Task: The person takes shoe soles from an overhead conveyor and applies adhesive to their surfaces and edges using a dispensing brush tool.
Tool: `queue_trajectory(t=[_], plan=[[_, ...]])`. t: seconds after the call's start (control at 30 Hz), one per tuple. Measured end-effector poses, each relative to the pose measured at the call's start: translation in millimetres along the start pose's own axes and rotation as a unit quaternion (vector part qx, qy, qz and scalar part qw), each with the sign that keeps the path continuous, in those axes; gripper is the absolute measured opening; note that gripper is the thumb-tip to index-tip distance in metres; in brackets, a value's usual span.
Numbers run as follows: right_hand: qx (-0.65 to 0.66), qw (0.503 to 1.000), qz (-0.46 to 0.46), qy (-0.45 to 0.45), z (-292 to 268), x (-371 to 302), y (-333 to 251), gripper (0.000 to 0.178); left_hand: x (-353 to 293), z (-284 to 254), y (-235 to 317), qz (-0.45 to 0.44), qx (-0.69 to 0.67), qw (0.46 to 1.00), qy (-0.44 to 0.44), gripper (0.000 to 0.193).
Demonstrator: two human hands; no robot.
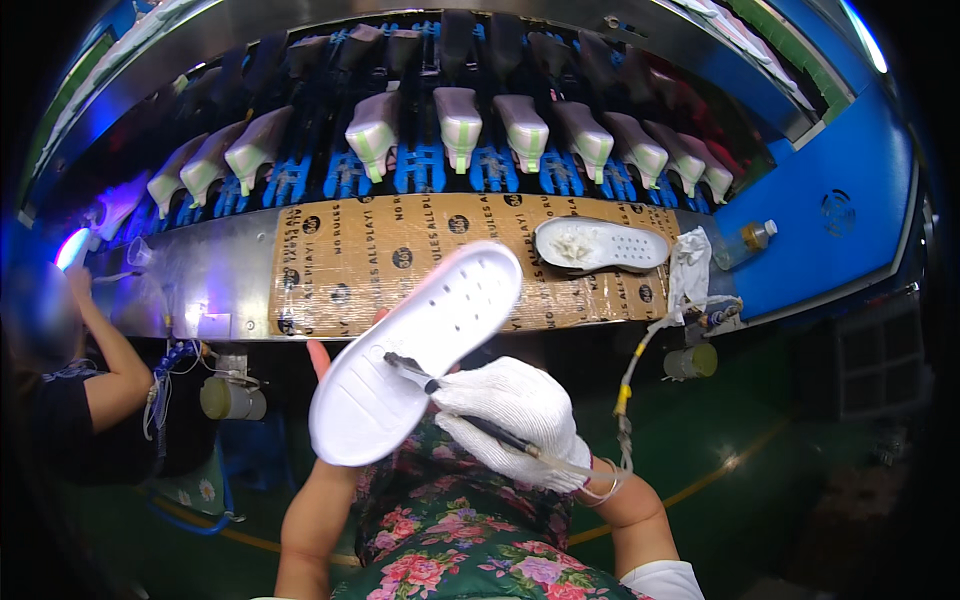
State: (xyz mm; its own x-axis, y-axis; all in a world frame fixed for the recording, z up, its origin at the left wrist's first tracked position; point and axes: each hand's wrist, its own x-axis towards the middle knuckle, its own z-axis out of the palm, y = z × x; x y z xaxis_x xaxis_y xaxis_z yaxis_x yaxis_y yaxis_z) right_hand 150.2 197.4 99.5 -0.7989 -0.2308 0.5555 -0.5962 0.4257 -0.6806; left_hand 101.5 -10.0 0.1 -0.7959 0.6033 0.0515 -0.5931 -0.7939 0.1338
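Observation:
A white shoe sole (455, 310) is held tilted in front of me, its hollow inner side facing up. My left hand (318, 358) grips it from beneath; only the thumb and a fingertip show past its edges. My right hand (520, 410), in a white knitted glove, is closed around a thin dark brush (404, 364). The brush's dark tip touches the sole's inner face near its middle. From the brush handle a pale hose (627, 395) runs past my right wrist to the bench. On the cardboard lies a second sole (632, 243) with whitish lumps at one end.
Printed cardboard (370, 265) covers part of the metal bench (235, 265). Behind it, shoe uppers (459, 122) stand in a row on blue holders (418, 172). A white cloth (690, 265) and clear bottle (748, 240) sit near a blue panel (840, 220). Another person's arm (112, 365) is at left.

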Motion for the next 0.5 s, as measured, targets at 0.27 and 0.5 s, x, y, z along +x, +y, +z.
queue_trajectory(t=[0.27,0.5], plan=[[-0.011,0.998,0.003,0.068,2.4,6.4,-1.4,0.028,10.8,-34.5,-36.5,0.043,0.028,0.997,-0.058,0.115],[-0.057,0.994,-0.059,0.072,9.2,25.6,-1.7,0.031,2.8,-63.3,-61.9,0.089,-0.12,0.989,0.011,0.105]])
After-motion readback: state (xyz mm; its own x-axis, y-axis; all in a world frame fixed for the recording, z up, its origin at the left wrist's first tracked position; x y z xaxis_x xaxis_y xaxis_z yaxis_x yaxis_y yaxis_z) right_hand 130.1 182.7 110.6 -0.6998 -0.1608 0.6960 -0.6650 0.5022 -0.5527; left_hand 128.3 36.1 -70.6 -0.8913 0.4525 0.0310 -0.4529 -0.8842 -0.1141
